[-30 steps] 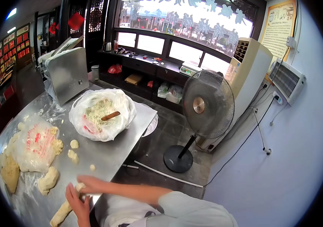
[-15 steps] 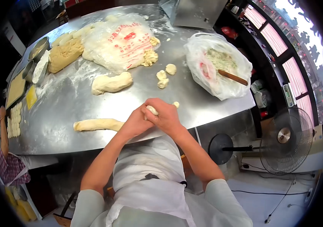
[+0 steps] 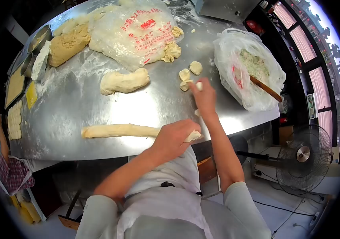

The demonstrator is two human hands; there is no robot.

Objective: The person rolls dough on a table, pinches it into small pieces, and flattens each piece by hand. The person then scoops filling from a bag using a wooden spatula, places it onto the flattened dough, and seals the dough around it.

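Note:
My left hand (image 3: 176, 137) is closed around the right end of a long dough rope (image 3: 118, 130) at the table's near side. A torn end of dough pokes out past its thumb side. Farther out, my right hand (image 3: 205, 97) pinches a small dough piece (image 3: 199, 86) beside a few loose dough lumps (image 3: 196, 67). A smaller bit of dough (image 3: 197, 113) lies by my right wrist, partly hidden. Beyond the rope rests a thick dough log (image 3: 124, 81).
A plastic bag (image 3: 134, 32) covers a large dough mass. At right stands a plastic-lined container (image 3: 233, 71) of pale green filling with a wooden stick (image 3: 265, 88). Metal bowls (image 3: 40, 40) and a yellow scraper (image 3: 31, 95) are left, near another person's arm (image 3: 2, 137). A fan (image 3: 303, 153) stands right.
My hands, together before, have parted. The right one has moved out toward the loose lumps with a dough piece; the left one is now on the rope's end. The view has shifted slightly.

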